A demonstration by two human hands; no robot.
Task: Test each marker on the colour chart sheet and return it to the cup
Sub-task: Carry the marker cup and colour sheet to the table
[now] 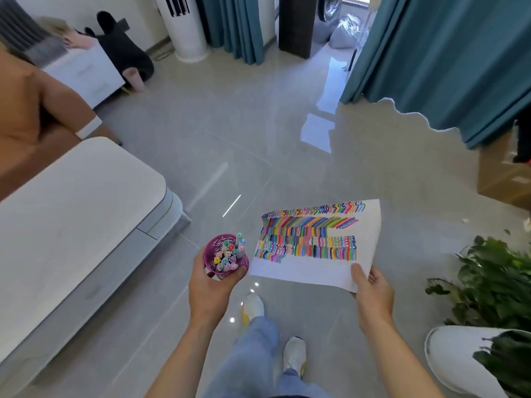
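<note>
My left hand (211, 285) grips a purple mesh cup (211, 255) from below and the side, holding it upright above the floor. Several capped markers (228, 252) stand in the cup, a few poking above the rim. My right hand (372, 291) pinches the near right corner of the colour chart sheet (316, 271), thumb on top. The white sheet is held nearly flat in the air and carries rows of multicoloured strokes across its upper half. Cup and sheet sit side by side, a small gap apart.
A white low table (71, 214) stands at the left. A potted green plant (494, 285) in a white pot (454, 360) is at the right. A cardboard box (502, 179) and teal curtains (431, 61) lie further right. Grey tiled floor stretches ahead; my feet show below.
</note>
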